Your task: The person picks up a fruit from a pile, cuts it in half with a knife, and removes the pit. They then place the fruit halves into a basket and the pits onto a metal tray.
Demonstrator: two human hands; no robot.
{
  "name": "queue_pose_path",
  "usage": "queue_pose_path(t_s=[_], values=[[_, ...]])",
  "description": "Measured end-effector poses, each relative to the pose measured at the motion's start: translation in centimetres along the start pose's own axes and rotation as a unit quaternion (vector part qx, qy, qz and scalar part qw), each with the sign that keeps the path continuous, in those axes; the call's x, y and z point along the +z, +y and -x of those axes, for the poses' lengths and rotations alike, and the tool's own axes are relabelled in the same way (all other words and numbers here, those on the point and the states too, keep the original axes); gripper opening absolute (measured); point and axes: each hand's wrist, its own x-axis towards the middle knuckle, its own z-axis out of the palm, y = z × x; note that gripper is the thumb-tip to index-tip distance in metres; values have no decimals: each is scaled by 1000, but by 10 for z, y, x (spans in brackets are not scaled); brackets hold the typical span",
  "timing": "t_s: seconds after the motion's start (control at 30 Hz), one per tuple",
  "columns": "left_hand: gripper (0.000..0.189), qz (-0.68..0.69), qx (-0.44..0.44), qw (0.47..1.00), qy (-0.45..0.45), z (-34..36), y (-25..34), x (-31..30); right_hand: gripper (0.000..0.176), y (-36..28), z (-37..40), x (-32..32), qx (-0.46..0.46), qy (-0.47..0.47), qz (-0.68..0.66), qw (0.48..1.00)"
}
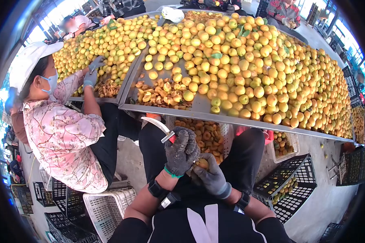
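Observation:
My left hand (pixel 181 150), in a dark grey glove, is closed on a curved knife (pixel 157 123) with a red handle; its blade points up and to the left. Close beside it on the right, my right hand (pixel 212 178), in a lighter grey glove, pinches a small brownish-yellow fruit (pixel 202 163). Both hands are above my lap. Between my knees, a crate of cut fruit (pixel 207 135) stands below the table edge. Halved fruit pieces (pixel 162 92) lie on the metal table (pixel 178 110) ahead, next to a large heap of whole yellow-orange fruit (pixel 263 69).
A co-worker (pixel 63 133) in a pink patterned shirt and white cap sits close on the left, gloved hands over the fruit. A white crate (pixel 105 210) stands at lower left, a black crate (pixel 288 182) at lower right. Other people sit across the table.

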Motion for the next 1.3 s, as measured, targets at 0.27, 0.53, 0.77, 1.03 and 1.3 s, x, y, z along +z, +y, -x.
queue_pose_path(t_s=[0.27, 0.53, 0.77, 1.03, 1.3], values=[[10, 52, -92, 994, 9, 0, -1, -9, 33, 6, -5, -20, 83, -55, 22, 995], [9, -150, -176, 969, 84, 3, -11, -12, 43, 24, -13, -37, 38, -118, 243, 962], [14, -13, -149, 987, 57, -13, -6, -17, 41, 16, -16, -30, 11, -60, 93, 994], [20, -49, -149, 977, 143, -23, -15, -11, 30, -4, -31, -20, 179, 22, 81, 980], [15, -108, -70, 964, 231, -45, -20, -14, 34, 31, -44, -21, 230, 42, -396, 888]])
